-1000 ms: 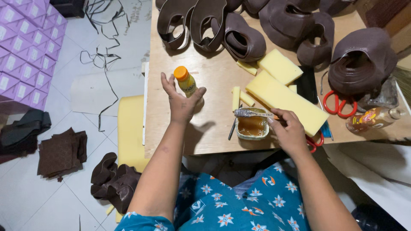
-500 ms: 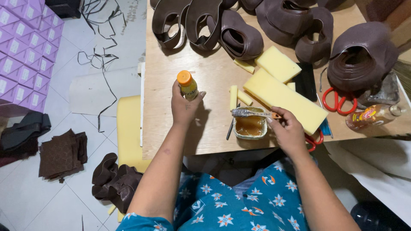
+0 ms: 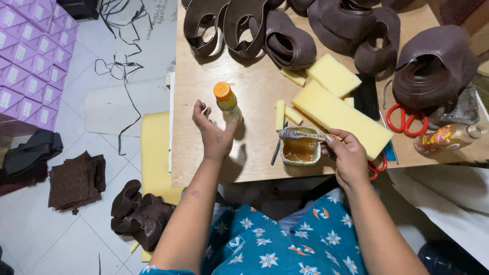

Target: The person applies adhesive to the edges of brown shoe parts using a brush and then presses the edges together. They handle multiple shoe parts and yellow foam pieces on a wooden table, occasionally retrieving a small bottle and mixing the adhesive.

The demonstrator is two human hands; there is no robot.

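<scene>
My left hand (image 3: pixel 214 133) has let go of the orange-capped bottle (image 3: pixel 227 104), now standing mid-frame, fingers spread beside it. My right hand (image 3: pixel 349 155) pinches the gluey brush (image 3: pixel 303 134) across the glue tub (image 3: pixel 300 151); a careless nudge could topple the bottle or drip glue on the wooden table (image 3: pixel 254 86).

Your right hand (image 3: pixel 349 158) covers the handle end of the brush (image 3: pixel 300 134) lying across the tub of amber glue (image 3: pixel 300 150), so your grip on it is hidden. The red scissors (image 3: pixel 377 168) beneath that hand show only a sliver of loop. The brown leather uppers (image 3: pixel 244 25) run off the top edge (their count can't be told). The purple boxes (image 3: pixel 25 66) are cut off at the left.
</scene>
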